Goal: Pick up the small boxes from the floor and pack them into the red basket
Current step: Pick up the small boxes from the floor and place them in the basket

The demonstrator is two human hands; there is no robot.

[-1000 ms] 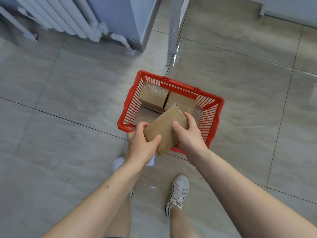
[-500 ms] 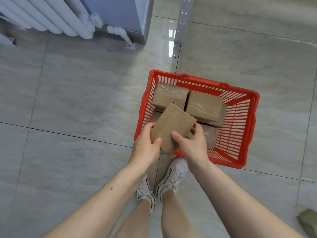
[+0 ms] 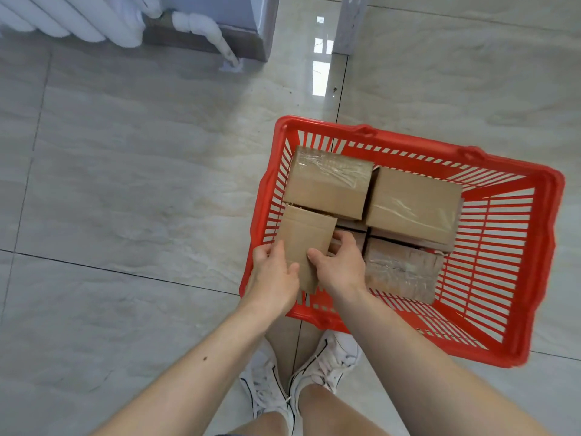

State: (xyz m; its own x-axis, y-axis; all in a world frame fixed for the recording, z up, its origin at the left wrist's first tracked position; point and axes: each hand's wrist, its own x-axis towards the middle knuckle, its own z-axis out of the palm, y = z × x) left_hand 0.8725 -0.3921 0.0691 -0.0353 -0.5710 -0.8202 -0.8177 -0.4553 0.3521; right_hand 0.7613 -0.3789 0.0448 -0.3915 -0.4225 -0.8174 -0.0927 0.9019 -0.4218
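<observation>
Floor [image 3: 125, 184]: glossy grey tiles, dark joints.
Radiator [image 3: 63, 20]: far left.
Basket [image 3: 547, 247]: set on floor.
Box [image 3: 306, 243]: grasped by left hand [image 3: 273, 275] and right hand [image 3: 341, 269].

Glossy grey marble-look floor tiles [image 3: 141, 190] with dark grout lines all around the hands. White radiator [image 3: 72, 20] far up-left of the hands, its white pipe [image 3: 213, 29] bending down to the floor. Perforated grey metal post [image 3: 352, 23] well above the hands. White sneakers [image 3: 327, 363] below the hands, side by side.
</observation>
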